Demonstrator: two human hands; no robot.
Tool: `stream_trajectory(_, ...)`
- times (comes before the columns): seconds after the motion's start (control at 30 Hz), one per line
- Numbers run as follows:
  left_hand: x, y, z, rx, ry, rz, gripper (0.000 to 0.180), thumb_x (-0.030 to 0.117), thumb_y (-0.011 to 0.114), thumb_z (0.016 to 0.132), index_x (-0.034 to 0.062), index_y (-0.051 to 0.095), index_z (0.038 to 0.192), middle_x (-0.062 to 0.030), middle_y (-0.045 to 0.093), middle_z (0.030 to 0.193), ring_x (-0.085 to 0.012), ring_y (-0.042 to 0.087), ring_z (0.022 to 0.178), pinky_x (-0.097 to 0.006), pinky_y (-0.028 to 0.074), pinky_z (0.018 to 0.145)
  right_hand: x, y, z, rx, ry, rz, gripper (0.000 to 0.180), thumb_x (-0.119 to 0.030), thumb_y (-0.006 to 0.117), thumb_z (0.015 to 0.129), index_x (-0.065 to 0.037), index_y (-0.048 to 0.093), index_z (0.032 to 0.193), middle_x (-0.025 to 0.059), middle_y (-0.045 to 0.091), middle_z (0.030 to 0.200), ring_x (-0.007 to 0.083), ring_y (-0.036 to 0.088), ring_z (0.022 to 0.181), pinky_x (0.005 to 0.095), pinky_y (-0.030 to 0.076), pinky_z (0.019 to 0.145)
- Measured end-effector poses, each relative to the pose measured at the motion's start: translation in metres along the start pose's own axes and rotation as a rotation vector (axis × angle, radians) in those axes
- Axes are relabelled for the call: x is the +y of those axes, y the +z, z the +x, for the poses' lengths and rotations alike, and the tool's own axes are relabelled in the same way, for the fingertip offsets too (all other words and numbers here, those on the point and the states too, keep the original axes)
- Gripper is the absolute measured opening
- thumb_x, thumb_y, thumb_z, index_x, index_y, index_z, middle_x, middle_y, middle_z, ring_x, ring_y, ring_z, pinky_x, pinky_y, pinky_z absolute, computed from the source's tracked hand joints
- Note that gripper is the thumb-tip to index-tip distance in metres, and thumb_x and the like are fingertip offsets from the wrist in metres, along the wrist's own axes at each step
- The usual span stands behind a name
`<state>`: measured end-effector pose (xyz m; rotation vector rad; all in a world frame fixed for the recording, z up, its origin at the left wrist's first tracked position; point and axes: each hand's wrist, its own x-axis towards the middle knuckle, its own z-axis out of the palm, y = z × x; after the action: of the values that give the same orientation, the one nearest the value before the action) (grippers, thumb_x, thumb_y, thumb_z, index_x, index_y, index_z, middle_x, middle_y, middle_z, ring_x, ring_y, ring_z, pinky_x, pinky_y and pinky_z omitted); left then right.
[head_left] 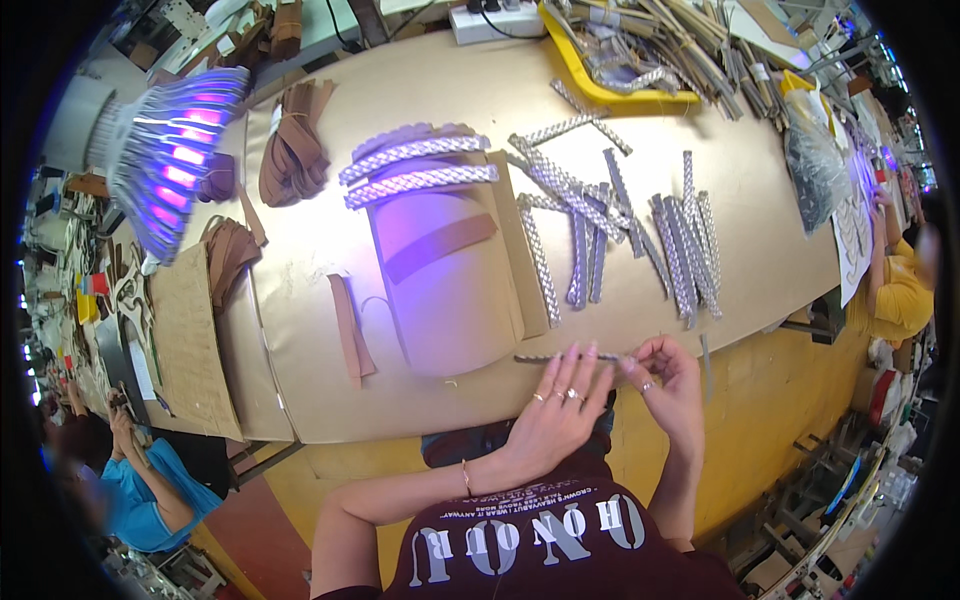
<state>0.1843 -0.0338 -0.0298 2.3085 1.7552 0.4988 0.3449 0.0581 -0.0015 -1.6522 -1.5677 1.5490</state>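
Note:
A thin braided strip (pixel 530 358) is held crosswise at the table's near edge. My left hand (pixel 562 405), with rings on it, has its fingers long and close together over the strip; its thumb is hidden. At the strip's right end, my right hand (pixel 665 385) pinches between thumb and forefinger. Just beyond lies a tan board (pixel 455 310) with two silvery braided strips (pixel 425 186) across its far end and a brown flat strip (pixel 440 248) below them. Right of the board lies a loose pile of similar grey braided strips (pixel 590 225).
A finned lamp (pixel 175 165) with pink-purple lights hangs at the left. Bundles of brown strips (pixel 295 145) lie near it. A yellow tray (pixel 625 98) and long thin sticks (pixel 700 50) occupy the far right. People work at both sides, in blue (pixel 165 505) and yellow (pixel 900 290).

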Motion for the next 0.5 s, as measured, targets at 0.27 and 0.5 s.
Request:
stream_trajectory(0.27, -0.024, -0.082, 0.038, 0.455, 0.090, -0.287, 0.046, 0.006, 0.060, 0.088, 0.0046, 0.055, 0.134, -0.0210, 0.062, 0.123, -0.0249, 0.070, 0.098, -0.029, 0.058, 0.075, -0.101, 0.029, -0.011, -0.006, -0.605, 0.361, 0.034, -0.012, 0.079, 0.079, -0.001, 0.055, 0.101, 0.0027, 0.056, 0.088, 0.0131, 0.053, 0.082, 0.0256, 0.043, 0.080)
stream_trajectory(0.5, -0.064, -0.100, 0.044, 1.035, -0.153, -1.133, 0.041, -0.010, 0.055, 0.092, -0.0088, 0.038, 0.130, -0.0222, 0.063, 0.118, -0.0238, 0.069, 0.097, -0.030, 0.057, 0.087, -0.166, 0.070, 0.017, -0.257, -0.689, -0.254, 0.043, -0.020, 0.077, 0.084, -0.001, 0.061, 0.119, 0.0114, 0.066, 0.092, 0.0199, 0.063, 0.081, 0.0316, 0.049, 0.071)
